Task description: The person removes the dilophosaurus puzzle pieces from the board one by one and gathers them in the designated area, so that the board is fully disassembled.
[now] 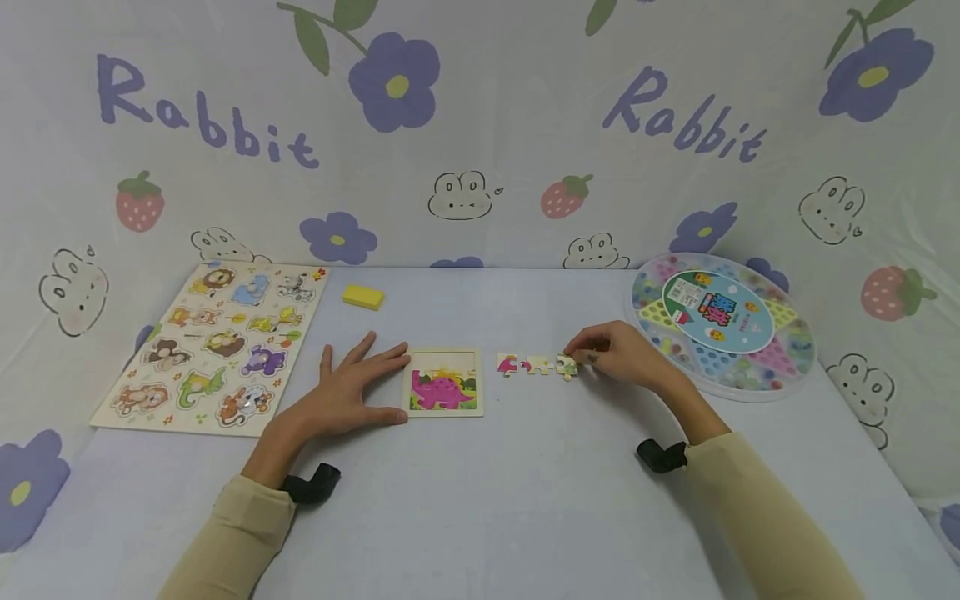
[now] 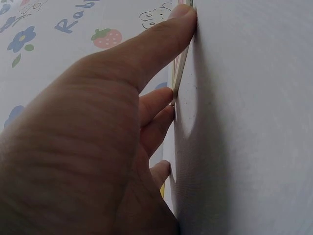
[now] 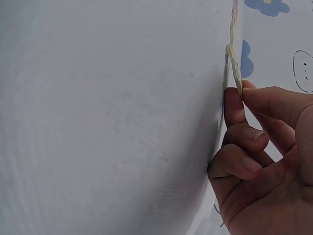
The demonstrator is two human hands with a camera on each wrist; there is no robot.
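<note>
A small square jigsaw puzzle [image 1: 442, 392] with a pink dinosaur lies in its pale frame, its upper part showing bare board. My left hand [image 1: 348, 387] spreads its fingers along the frame's left side, with thumb and fingertips touching the edge; the left wrist view shows the thumb [image 2: 142, 54] at the edge too. To the right of the frame lie two loose jigsaw pieces, a pink one [image 1: 507, 364] and a pale yellow one [image 1: 538, 365]. With thumb and index finger, my right hand [image 1: 618, 354] pinches a green and yellow jigsaw piece [image 1: 566, 367], seen edge-on in the right wrist view.
A wooden animal puzzle board [image 1: 288, 383] lies at the left. Behind my left hand sits a yellow block [image 1: 363, 297]. A round clear case of colourful beads [image 1: 787, 358] lies at the right, close to my right hand. A patterned cloth [image 1: 480, 125] hangs behind the table.
</note>
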